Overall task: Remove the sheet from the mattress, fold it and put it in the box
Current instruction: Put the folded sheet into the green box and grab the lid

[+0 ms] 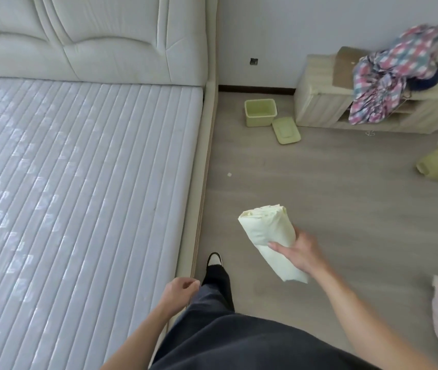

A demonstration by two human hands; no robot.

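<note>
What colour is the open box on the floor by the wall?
Pale green box, matching its lid lying beside it; head view.

Two hands are showing: the right hand (302,252) is gripping one folded pale sheet (271,244), while the left hand (182,288) is holding nothing. One bare mattress (79,169) is lying against one padded headboard (92,36). One green box (260,112) is sitting open on the floor, with one matching lid (286,130) lying beside it. One low cabinet (324,102) is standing by the wall, carrying one bundle of checked cloth (388,84) and one piece of cardboard (346,65). One shoe (214,260) is showing below.
</note>
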